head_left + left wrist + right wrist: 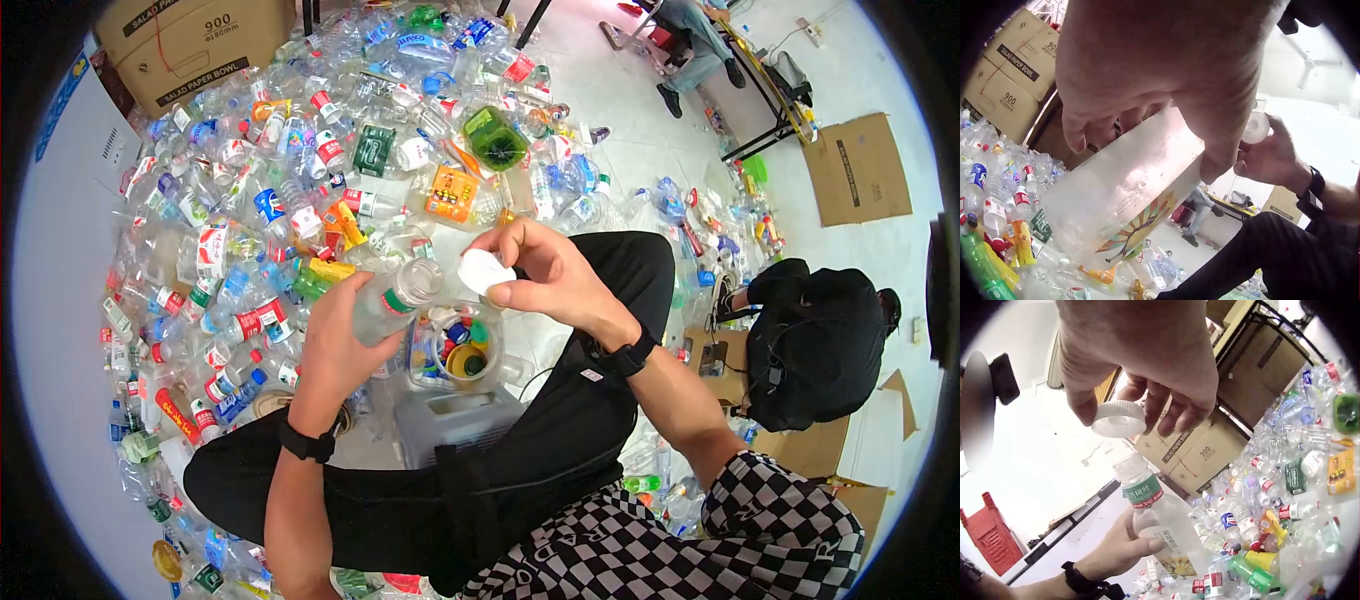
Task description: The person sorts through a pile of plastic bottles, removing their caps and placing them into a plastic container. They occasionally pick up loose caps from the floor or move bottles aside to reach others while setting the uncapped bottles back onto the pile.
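Observation:
My left hand (340,345) grips a clear plastic bottle (1175,528) with a green and red neck band and a colourful printed picture on its side. The bottle's mouth is uncovered and tilts toward the right hand. Between thumb and fingers, my right hand (545,275) pinches a white screw cap (1119,419), held just apart from the bottle's mouth. Below both hands stands a wide clear jar (425,350) holding several caps of mixed colours.
A heap of plastic bottles (270,215) spreads across the floor ahead and to the left. Cardboard boxes (190,50) stand at the back left. A grey container (450,420) sits between the legs. On the right is a black backpack (825,350); another person's legs (690,50) show farther back.

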A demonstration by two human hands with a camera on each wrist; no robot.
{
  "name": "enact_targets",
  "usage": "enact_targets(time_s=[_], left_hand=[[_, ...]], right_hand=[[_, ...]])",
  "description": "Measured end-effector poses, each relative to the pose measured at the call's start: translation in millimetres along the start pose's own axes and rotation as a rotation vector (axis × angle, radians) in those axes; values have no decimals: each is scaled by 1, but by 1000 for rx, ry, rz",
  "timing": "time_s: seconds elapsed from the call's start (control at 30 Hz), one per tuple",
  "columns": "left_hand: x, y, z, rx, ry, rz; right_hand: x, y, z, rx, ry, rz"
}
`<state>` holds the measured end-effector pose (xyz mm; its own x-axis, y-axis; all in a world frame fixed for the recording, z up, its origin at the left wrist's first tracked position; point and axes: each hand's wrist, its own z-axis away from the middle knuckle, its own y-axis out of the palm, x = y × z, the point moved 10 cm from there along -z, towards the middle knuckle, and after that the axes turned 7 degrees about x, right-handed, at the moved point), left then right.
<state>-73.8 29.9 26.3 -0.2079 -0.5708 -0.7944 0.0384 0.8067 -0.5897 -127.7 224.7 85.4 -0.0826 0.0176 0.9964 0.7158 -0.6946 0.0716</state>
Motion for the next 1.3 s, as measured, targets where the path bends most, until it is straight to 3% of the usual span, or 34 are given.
enact_targets(time_s=[0.07, 0.33, 0.43, 0.5, 0.53, 0.6, 0.67, 0.73, 0.87, 0.9, 0.97, 1.0, 1.07, 1.1, 1.13, 1.23, 1.3], left_hand=[[-6, -1, 1, -25, 55, -36], [-30, -6, 7, -80, 197, -161], [-17, -4, 7, -20, 90, -252], [1, -6, 9, -23, 3, -315], [14, -9, 11, -31, -74, -384], [26, -16, 13, -39, -116, -383], [34, -24, 13, -108, -112, -303], [35, -26, 12, -101, -148, -298], [46, -25, 17, -96, -205, -304], [50, -25, 18, -78, -232, -297], [52, -26, 18, -76, -243, -311], [53, -27, 18, -76, -253, -321], [54, -31, 16, -67, -283, -302], [58, -32, 17, -61, -313, -281], [60, -32, 16, -50, -318, -280], [65, -34, 13, -68, -310, -271], [66, -36, 9, -75, -329, -287]], right_hand=[[8, -2, -3, -25, -49, 208], [0, 18, -14, -23, -65, 488], [-10, 16, -16, -27, -17, 563], [-47, -4, -15, -74, 253, 527], [-63, -9, -14, -65, 264, 520], [-139, 4, -3, 404, 469, 1039], [-193, 24, 18, 615, 506, 1099], [-238, 31, 30, 682, 716, 1121], [-330, 41, 42, 871, 747, 1174], [-355, 35, 47, 896, 830, 1161], [-339, 36, 37, 913, 955, 1157], [-362, 32, 36, 914, 954, 1150], [-397, 9, 15, 494, 763, 1286], [-396, 8, 19, 489, 834, 1477], [-389, 10, 14, 494, 841, 1467], [-381, 22, 4, 766, 889, 1423], [-370, 20, -6, 740, 949, 1363]])
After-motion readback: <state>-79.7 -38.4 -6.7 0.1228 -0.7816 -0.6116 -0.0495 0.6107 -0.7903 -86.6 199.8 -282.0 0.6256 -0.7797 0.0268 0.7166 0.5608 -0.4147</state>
